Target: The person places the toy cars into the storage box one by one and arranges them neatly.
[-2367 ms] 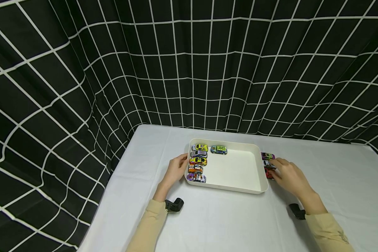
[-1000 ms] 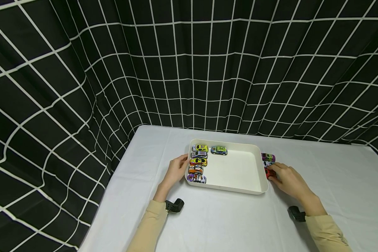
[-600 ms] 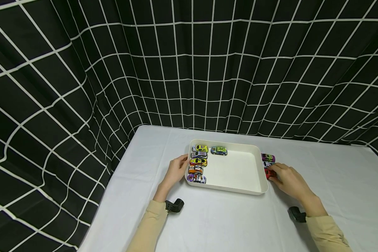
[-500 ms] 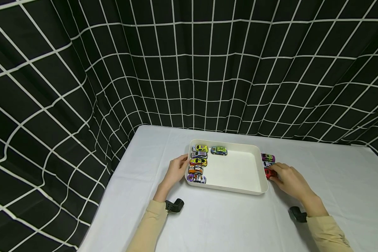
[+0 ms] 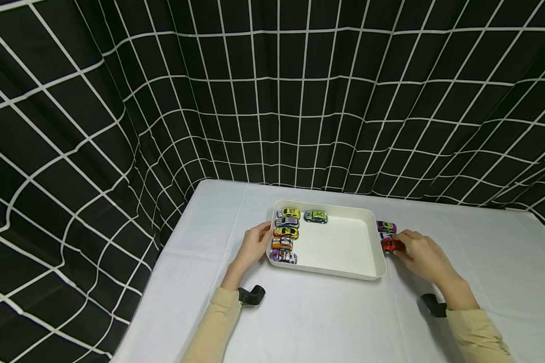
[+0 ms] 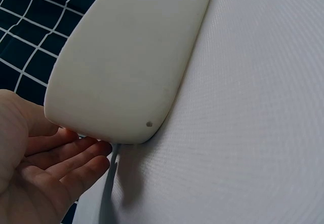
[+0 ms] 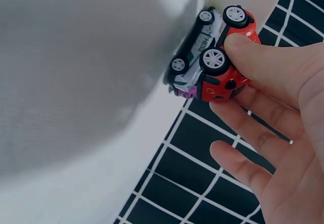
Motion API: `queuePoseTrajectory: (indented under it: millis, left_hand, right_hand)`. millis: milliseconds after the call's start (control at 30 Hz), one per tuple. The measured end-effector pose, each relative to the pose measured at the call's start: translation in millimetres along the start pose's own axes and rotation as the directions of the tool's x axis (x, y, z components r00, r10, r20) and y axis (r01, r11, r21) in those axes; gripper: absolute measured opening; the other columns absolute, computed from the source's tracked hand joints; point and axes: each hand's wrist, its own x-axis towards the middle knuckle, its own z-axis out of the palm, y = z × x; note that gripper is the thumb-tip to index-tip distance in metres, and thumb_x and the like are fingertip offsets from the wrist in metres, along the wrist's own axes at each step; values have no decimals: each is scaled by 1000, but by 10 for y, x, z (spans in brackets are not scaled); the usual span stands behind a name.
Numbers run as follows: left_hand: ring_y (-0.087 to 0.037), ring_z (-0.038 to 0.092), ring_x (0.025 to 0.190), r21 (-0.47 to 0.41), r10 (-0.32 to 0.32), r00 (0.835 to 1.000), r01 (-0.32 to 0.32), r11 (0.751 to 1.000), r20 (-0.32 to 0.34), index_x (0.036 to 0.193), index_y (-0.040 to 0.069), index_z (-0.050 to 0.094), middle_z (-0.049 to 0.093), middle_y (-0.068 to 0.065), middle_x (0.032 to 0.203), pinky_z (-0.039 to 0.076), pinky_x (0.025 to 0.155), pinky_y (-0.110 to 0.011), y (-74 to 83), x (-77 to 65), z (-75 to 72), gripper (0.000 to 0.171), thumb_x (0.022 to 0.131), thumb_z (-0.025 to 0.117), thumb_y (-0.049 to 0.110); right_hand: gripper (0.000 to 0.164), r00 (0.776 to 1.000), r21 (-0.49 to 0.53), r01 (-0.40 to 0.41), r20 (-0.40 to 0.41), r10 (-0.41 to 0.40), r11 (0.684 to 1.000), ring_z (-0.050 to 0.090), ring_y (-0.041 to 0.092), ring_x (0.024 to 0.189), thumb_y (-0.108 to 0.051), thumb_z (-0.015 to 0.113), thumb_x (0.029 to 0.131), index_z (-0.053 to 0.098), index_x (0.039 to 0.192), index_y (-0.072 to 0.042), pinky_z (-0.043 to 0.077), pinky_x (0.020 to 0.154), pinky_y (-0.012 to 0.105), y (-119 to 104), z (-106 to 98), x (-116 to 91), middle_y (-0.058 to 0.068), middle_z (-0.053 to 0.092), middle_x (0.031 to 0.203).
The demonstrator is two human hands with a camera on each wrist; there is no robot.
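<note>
My right hand (image 5: pixel 420 252) pinches a red toy car (image 5: pixel 390 245) between thumb and fingers, just right of the white tray (image 5: pixel 338 273). In the right wrist view the red car is tilted with its wheels showing, overlapping a white toy car (image 7: pixel 202 46). Purple-and-green toy car (image 5: pixel 386 227) lies behind them at the tray's right wall. At the tray's left wall, my left hand (image 5: pixel 256 244) rests with its fingertips at the outer side. In the left wrist view its fingers (image 6: pixel 76 158) lie loosely extended along the tray's lower edge.
Several toy cars (image 5: pixel 286 232) form a column along the tray's left inner wall. A green-and-blue toy car (image 5: pixel 316 217) sits beside the column at the back. A white cloth (image 5: pixel 318 317) covers the table, with a black gridded curtain (image 5: pixel 300 101) behind.
My right hand has come down from over the cars onto the red car and lifted it slightly, tilting it. The left hand and the tray have stayed in place.
</note>
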Motion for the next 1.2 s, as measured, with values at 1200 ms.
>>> queuePoseTrajectory:
  millis: [1200]
  left_hand:
    - [-31, 62, 99, 6, -4, 1000, 4, 1000, 3, 126, -7, 52, 62, -24, 111, 52, 87, -36, -25, 5, 10, 33, 96, 48, 7]
  right_hand:
    - [29, 996, -37, 91, -5, -91, 995, 60, 28, 74, 1, 79, 66, 65, 90, 1, 50, 62, 45, -269, -65, 473, 11, 64, 86]
